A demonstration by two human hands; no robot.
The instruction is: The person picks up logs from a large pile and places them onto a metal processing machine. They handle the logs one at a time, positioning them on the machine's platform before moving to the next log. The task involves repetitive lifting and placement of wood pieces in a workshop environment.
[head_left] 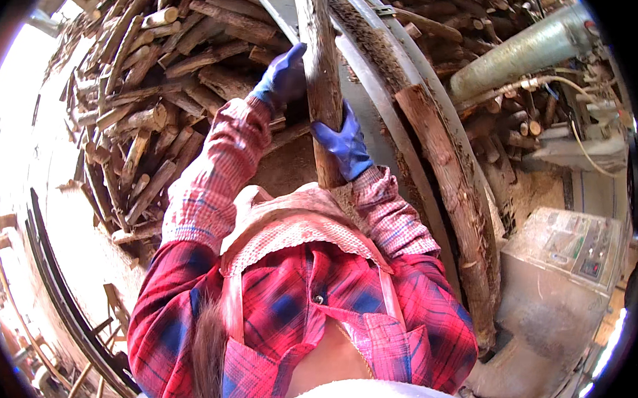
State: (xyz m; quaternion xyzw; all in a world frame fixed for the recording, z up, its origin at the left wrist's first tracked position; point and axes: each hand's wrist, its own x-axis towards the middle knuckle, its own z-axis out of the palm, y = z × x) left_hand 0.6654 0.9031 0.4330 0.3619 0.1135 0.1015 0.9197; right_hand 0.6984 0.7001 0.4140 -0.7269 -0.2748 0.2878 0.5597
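Note:
A long, bare-looking log [320, 53] stretches away from my body, its near end close to my apron [298, 218]. My left hand [283, 76], in a blue-purple glove, grips it from the left side farther up; part of its fingers is hidden behind the wood. Nearer to me, my right hand [345, 142] in the same kind of glove clasps the log close to its near end, thumb across the top. The log's far end runs out of view at the top.
To my right a metal-edged trough [398, 46] holds another long log [454, 193]. Large piles of cut wood [144, 100] lie at left and far right. A grey cylinder [519, 51] and a dusty control box [564, 259] with buttons stand at right.

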